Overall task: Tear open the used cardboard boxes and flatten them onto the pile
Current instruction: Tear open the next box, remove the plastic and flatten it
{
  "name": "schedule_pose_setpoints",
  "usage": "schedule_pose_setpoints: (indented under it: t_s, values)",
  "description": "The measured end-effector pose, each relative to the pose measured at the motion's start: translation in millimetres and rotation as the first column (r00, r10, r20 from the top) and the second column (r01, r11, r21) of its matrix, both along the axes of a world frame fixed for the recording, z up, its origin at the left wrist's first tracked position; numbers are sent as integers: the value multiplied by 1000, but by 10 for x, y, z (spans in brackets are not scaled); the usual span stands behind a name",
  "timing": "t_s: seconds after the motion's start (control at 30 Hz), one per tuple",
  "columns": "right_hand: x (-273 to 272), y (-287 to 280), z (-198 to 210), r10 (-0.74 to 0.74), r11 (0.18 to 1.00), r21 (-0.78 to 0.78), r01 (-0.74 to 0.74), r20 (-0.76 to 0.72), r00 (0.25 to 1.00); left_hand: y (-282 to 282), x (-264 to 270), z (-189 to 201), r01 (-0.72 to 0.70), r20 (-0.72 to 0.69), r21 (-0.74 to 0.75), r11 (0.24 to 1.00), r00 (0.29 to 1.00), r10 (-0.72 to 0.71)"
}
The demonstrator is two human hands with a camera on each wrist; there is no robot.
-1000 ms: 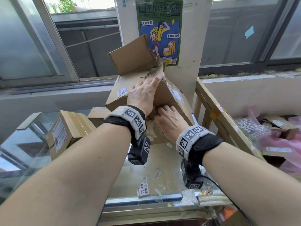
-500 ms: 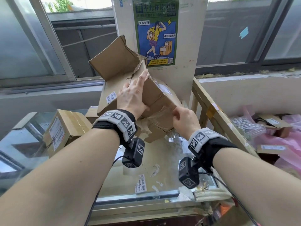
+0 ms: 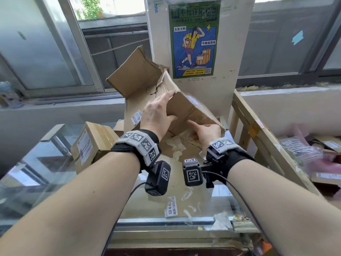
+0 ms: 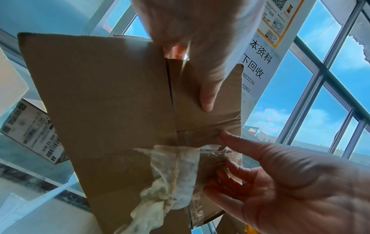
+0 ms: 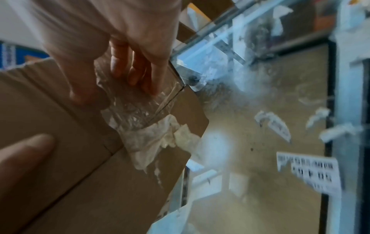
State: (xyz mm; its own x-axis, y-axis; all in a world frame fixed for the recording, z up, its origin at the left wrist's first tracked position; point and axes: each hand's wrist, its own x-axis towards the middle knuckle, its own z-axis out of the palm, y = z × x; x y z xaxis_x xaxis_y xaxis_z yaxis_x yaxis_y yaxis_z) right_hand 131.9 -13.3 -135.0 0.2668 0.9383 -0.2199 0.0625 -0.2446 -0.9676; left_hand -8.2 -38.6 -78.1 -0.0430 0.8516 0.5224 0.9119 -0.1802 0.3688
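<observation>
Both hands (image 3: 177,119) nearer together on box (image 3: 186,109)

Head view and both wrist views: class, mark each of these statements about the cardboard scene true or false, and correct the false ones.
1. Both hands hold the torn cardboard box. True: the left hand and right hand each have a grip on it.
2. A sealed box lies on the glass counter to the left. True: the taped box lies there, untouched.
3. The held box is fully flattened. False: its panels stand at angles, one flap sticking up.
4. The poster on the pillar is red. False: it is green, blue and yellow.
5. Crumpled tape clings to the held box. True.
</observation>
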Motion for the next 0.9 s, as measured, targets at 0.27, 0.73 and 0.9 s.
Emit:
schedule_pose_setpoints:
  t_s: [0.27,0.73,0.9]
  values:
    - [-1,32,50,31,997,64,-53,305,952,-148,-52,67,27,57,20,999,998,-28]
    - [149,-247,355,-58,915,277,-294,811,583,-169,185,-161,35,-139,-83,996,989,-47]
    - [184,-340,134,56,888,204,-411,841,538,-150,419,-197,90,414,-398,913,906,92]
